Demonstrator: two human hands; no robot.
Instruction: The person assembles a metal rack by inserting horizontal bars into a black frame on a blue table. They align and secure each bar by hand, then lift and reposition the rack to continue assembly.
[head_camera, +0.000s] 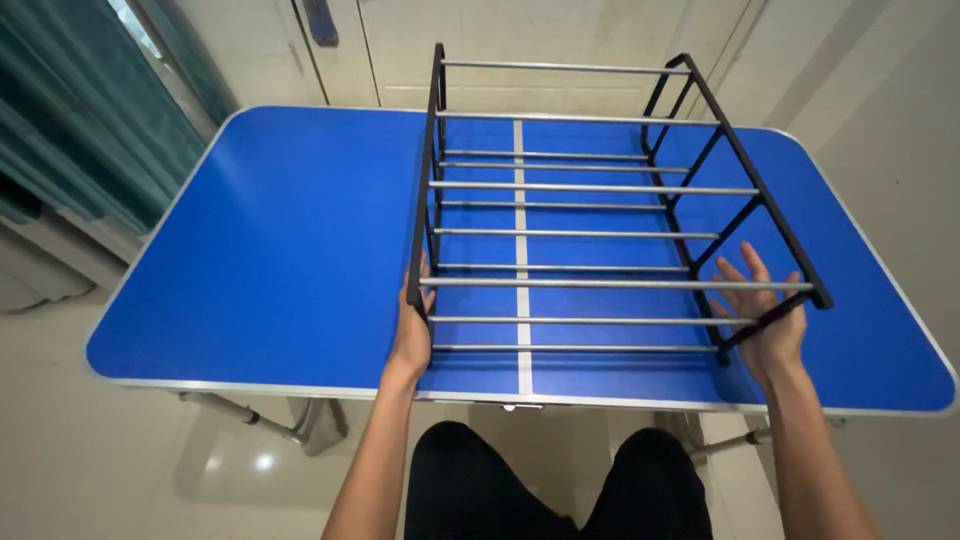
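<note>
— Blue folding table (270, 250) with a white seam down its middle, pale tiled floor below, a teal curtain (70, 130) at the far left and a white door (480, 50) behind. What's standing on it?

— A rack (580, 190) with black side frames and silver cross rods, resting on the right half of the table and reaching from the near edge toward the far one. There's only the head view, looking down on it.

— And the hands?

— The left hand (412, 335) is flat against the near end of the left side frame, fingers pressed along the bar, not wrapped right round it. The right hand (765, 315) is spread wide, fingers fanned, palm against the near end of the right frame; it touches rather than grips.

— So nothing is clamped?

— As I judge it, no. Both hands press inward from the sides.

— What could go wrong?

— The rack's near feet sit close to the table's near edge. With only open palms on it, a pull could let a frame slide off the edge or tilt. Uneven pressure might also skew the frames and loosen a rod, though I can't tell how firmly the rods are seated.
</note>
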